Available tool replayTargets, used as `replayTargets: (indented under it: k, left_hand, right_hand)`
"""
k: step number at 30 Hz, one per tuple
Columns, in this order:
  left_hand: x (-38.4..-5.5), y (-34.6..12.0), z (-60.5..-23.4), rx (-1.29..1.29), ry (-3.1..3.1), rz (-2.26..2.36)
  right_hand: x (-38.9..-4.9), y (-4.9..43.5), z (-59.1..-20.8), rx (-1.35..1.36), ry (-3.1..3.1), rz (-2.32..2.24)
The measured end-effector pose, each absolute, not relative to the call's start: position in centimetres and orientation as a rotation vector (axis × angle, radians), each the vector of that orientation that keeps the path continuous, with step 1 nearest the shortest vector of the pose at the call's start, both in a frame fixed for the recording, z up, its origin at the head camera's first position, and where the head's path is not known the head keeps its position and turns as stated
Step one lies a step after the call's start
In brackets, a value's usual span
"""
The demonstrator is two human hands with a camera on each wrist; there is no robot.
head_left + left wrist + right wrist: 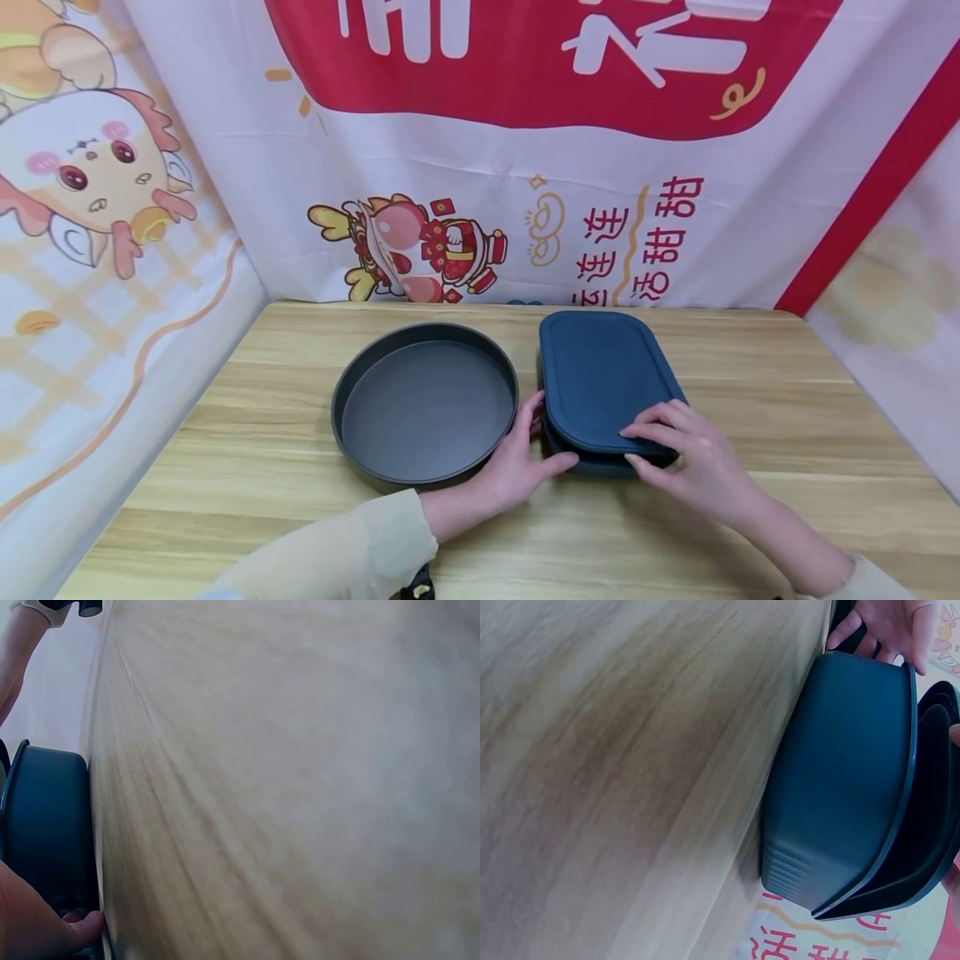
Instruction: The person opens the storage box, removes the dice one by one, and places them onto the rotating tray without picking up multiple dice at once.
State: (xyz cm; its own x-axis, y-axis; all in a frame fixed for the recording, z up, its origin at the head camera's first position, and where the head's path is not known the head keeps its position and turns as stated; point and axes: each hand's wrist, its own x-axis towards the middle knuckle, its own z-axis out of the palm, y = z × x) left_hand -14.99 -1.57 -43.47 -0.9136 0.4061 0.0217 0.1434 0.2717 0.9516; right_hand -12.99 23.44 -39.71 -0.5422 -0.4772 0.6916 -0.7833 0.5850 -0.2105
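Observation:
A dark blue rectangular box (840, 772) sits on the table. Its matching lid (607, 379) rests over it, raised at the near edge, and the right wrist view shows a wedge-shaped gap between rim and lid. My right hand (693, 458) pinches the lid's near right edge, fingers on top and thumb below. At the box's near left corner is my left hand (517, 471), its thumb against the near side and its fingers along the left side. In the right wrist view, this left hand (892, 626) touches the box's end wall.
A round dark grey pan (431, 408) lies just left of the box, close beside my left hand. The wood-grain table (247, 417) ends at a printed cloth backdrop (495, 150) behind, with more printed cloth (112, 250) at the left.

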Motion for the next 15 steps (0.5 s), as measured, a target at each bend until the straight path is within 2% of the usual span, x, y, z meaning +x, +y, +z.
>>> replayTargets:
  k: [15]
  left_hand:
    - [-14.98,-1.56,-43.51,0.474,2.31,1.684]
  right_hand:
    - [-13.43,23.04,-39.26,1.003,-2.146,0.676]
